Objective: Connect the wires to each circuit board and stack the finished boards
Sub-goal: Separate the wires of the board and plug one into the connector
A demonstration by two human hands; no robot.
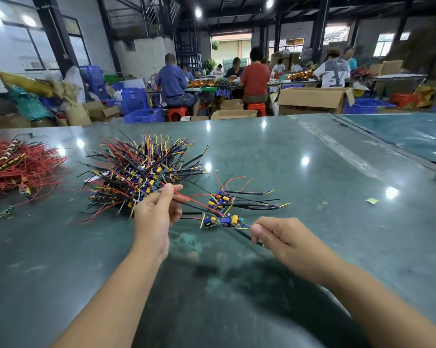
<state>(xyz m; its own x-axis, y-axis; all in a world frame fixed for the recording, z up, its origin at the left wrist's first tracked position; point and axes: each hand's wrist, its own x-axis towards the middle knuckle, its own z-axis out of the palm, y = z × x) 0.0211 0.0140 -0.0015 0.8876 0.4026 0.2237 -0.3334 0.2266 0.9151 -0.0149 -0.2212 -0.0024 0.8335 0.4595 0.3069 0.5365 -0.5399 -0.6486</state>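
My left hand (156,214) pinches thin red and black wires (186,197) between thumb and fingers, just in front of a big pile of wired boards (141,169). My right hand (274,234) pinches a black sleeved cable (244,236) that runs from two small blue-and-yellow circuit boards (222,221) hanging or lying between my hands. A small stack of boards with black cables (222,199) lies just behind them on the green table (312,184).
A heap of red wires (13,164) lies at the far left of the table. A small yellow-green scrap (372,200) sits to the right. Beyond the table's far edge are cardboard boxes (312,99), blue crates (144,115) and several seated people at another bench.
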